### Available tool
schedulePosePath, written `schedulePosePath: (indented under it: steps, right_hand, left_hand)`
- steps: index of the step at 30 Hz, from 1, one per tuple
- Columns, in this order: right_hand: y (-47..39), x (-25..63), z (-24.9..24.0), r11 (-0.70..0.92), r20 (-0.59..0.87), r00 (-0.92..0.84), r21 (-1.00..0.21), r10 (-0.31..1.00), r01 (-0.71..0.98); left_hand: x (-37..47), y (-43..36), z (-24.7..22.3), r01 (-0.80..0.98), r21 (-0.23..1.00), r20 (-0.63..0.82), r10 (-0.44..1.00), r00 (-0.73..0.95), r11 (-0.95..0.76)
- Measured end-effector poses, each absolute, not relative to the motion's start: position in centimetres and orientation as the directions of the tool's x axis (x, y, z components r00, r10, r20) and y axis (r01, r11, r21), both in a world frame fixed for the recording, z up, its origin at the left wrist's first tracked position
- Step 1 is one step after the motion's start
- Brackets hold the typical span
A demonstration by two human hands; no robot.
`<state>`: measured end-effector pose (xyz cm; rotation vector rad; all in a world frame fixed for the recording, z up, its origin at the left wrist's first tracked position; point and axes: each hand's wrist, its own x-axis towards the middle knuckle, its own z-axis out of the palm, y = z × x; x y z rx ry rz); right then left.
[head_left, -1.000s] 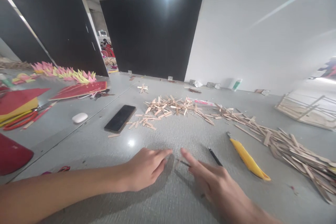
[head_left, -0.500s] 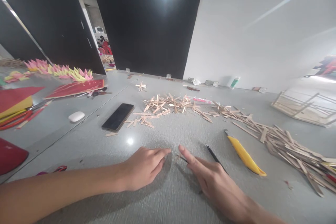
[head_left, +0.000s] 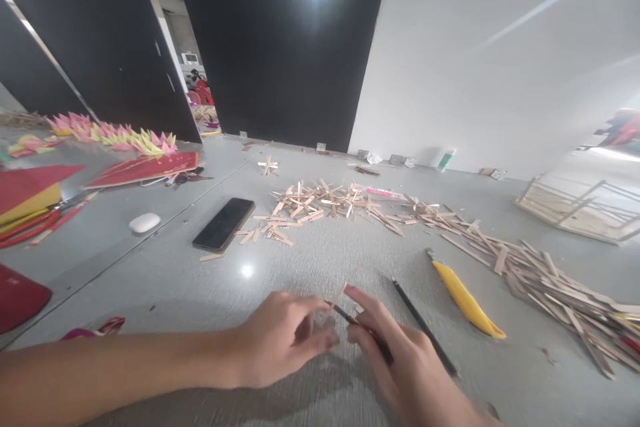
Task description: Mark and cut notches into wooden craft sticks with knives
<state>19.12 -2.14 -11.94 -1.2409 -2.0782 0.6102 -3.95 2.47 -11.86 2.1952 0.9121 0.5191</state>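
Note:
Near the front of the grey table, my right hand (head_left: 400,347) is closed on a thin dark tool (head_left: 345,313) whose tip points toward my left hand. A small pale wooden strip (head_left: 340,295) stands by the tool's tip, at the fingertips of both hands. My left hand (head_left: 287,340) is curved with thumb and fingers apart, its index fingertip close to the tip; whether it touches the strip is unclear. Right of my right hand lies a black pen-like tool (head_left: 423,320), and beyond it a yellow cutter (head_left: 467,297).
A phone (head_left: 224,223) and a white case (head_left: 145,223) lie to the left. Small wooden pieces (head_left: 320,200) are scattered ahead, with a pile of longer sticks (head_left: 545,273) at right. A stick frame (head_left: 580,207) stands far right; red paper (head_left: 145,169) lies left.
My right hand has turned and its fingers have closed around the dark tool. My left thumb has come apart from the fingers. The small pale strip now shows between the hands.

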Motion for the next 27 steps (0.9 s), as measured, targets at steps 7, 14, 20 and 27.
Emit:
schedulePosePath:
  steps: [7, 14, 20, 27]
  right_hand:
    - [-2.9, 17.9, -7.9, -0.202, -0.263, -0.358, -0.959, 0.896, 0.199]
    - [-3.3, 18.5, -5.7, -0.380, -0.314, -0.445, -0.923, 0.838, -0.065]
    - [-3.7, 18.4, -6.0, -0.371, -0.338, -0.394, -0.929, 0.855, -0.009]
    - [-3.7, 18.6, -7.3, -0.279, -0.333, -0.343, -0.940, 0.878, 0.198]
  left_hand:
    - [-3.8, 1.9, -11.9, 0.371, 0.843, 0.050, 0.745, 0.666, -0.389]
    - [-3.7, 1.0, -11.5, 0.325, 0.909, -0.044, 0.714, 0.699, -0.262]
    - [-3.7, 0.9, -11.6, 0.309, 0.927, -0.067, 0.716, 0.695, -0.213]
    - [-3.7, 0.9, -11.7, 0.308, 0.934, -0.071, 0.749, 0.659, -0.182]
